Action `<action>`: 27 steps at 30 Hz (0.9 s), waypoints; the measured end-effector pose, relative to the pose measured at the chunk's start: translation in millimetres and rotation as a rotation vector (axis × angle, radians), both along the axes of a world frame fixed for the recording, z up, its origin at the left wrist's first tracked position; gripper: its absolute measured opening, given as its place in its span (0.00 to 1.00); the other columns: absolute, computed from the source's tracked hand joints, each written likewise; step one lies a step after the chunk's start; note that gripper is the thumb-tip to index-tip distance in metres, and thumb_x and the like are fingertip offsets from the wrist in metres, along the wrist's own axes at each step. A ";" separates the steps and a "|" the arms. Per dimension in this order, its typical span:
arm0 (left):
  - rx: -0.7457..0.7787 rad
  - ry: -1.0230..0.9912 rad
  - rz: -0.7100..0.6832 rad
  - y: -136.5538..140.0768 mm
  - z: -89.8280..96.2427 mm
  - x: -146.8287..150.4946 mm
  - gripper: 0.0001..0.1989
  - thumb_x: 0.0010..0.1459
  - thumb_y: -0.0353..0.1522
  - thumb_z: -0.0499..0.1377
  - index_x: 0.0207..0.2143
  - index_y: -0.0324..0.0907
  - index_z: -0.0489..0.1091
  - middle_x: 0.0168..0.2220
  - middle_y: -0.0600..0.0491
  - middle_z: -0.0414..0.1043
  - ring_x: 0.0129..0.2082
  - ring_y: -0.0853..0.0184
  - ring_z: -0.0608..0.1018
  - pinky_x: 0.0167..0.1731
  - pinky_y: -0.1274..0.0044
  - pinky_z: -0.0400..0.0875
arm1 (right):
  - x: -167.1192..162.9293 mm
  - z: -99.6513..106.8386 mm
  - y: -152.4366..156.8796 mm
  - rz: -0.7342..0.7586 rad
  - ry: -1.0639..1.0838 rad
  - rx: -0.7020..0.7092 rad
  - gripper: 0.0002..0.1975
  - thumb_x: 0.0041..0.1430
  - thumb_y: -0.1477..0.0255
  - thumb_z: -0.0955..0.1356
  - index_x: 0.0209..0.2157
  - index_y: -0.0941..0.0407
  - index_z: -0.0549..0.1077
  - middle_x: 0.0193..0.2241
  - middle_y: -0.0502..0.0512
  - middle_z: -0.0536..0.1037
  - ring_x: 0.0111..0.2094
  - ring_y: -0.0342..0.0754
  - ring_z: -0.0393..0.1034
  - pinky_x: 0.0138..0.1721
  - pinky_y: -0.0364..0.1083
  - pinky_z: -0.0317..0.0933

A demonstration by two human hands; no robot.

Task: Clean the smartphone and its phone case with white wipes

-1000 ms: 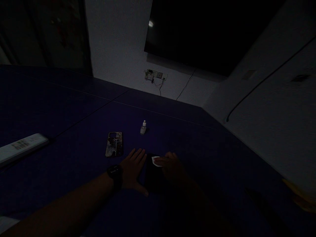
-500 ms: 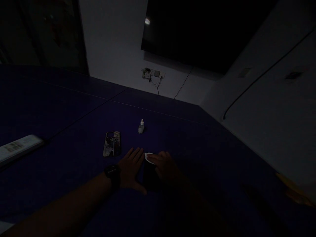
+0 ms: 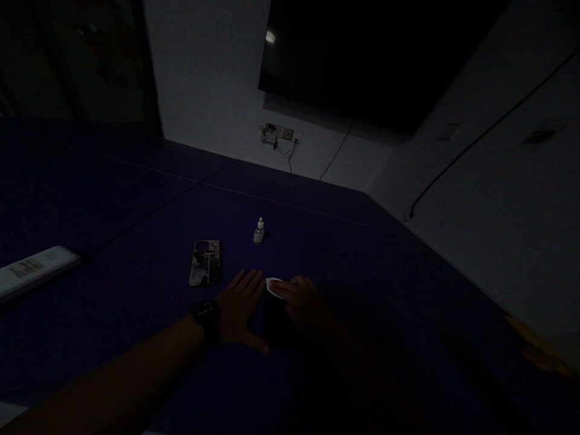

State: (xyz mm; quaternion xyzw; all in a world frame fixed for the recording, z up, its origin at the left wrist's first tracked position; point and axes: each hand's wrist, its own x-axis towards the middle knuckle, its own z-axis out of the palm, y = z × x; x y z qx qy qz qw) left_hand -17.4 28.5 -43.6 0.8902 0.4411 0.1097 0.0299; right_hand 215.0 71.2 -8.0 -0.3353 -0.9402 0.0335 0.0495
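Note:
A dark flat rectangular thing, phone-like in shape (image 3: 275,323), lies on the blue surface between my hands; the dim light hides its details. My left hand (image 3: 238,311), with a dark watch (image 3: 206,313) at the wrist, rests spread and flat along its left edge, thumb at the near end. My right hand (image 3: 304,299) presses a small white wiping pad (image 3: 270,283) with its fingertips onto the far end of the dark thing. Beyond my left hand lies a patterned phone case (image 3: 205,263). A small dropper bottle (image 3: 258,232) with a white top stands upright farther back.
A long white box-like object (image 3: 38,269) lies at the left, with a dark cable (image 3: 149,211) running across the blue surface (image 3: 326,241). On the far wall are a large screen (image 3: 362,54) and sockets (image 3: 283,133). Something yellow (image 3: 534,338) sits at the right edge.

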 end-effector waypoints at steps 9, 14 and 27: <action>-0.010 0.007 0.002 0.2 -1.4 -0.9 0.63 0.47 0.70 0.46 0.69 0.29 0.49 0.69 0.29 0.45 0.69 0.40 0.51 0.66 0.54 0.43 | 8.4 -1.1 -0.9 0.006 0.065 -0.015 0.25 0.56 0.81 0.63 0.54 0.52 0.75 0.57 0.51 0.75 0.45 0.53 0.64 0.47 0.53 0.56; -0.028 0.024 0.008 -0.2 2.1 -0.6 0.66 0.44 0.72 0.46 0.69 0.30 0.47 0.70 0.30 0.44 0.70 0.41 0.50 0.66 0.54 0.43 | 4.0 -4.9 3.8 -0.105 0.051 0.045 0.29 0.57 0.81 0.63 0.60 0.52 0.70 0.61 0.51 0.70 0.46 0.54 0.62 0.48 0.54 0.56; 0.010 0.030 -0.010 1.7 -1.9 -2.6 0.64 0.46 0.71 0.46 0.69 0.30 0.47 0.70 0.30 0.44 0.70 0.41 0.51 0.66 0.54 0.44 | 11.2 -1.5 4.5 -0.095 0.049 0.035 0.29 0.57 0.80 0.63 0.60 0.52 0.70 0.61 0.54 0.70 0.47 0.55 0.62 0.48 0.56 0.55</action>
